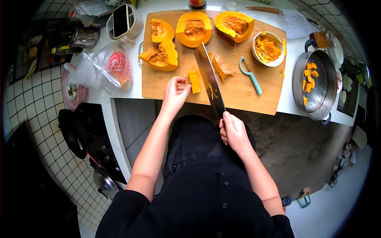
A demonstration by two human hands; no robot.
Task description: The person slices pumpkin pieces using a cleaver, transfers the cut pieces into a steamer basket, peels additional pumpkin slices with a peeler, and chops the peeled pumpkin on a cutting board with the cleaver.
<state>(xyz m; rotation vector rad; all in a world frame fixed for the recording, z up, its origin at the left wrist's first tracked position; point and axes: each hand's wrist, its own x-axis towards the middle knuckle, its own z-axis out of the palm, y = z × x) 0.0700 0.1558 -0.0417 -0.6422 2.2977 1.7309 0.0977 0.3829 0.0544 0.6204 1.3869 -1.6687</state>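
My right hand (234, 133) is wrapped round the handle of a kitchen knife (210, 79) with a broad blade. Its blade points away from me over the wooden cutting board (254, 101). Just left of the blade lies a peeled pumpkin strip (194, 82). The fingers of my left hand (176, 93) are pinched together at the strip's left edge. Beyond the hands sit unpeeled pumpkin chunks with seeds: one at the back middle (193, 29), one at the back right (235, 26), and two at the left (160, 56). Right of the blade is another pumpkin piece (221, 68), partly hidden.
A turquoise peeler (251, 75) lies on the board, near a white bowl (258, 58) of pumpkin scraps. At the right stands a steamer pot (321, 97) with several pumpkin cubes. Plastic bags (104, 67) and a container with a phone (120, 22) are at the left.
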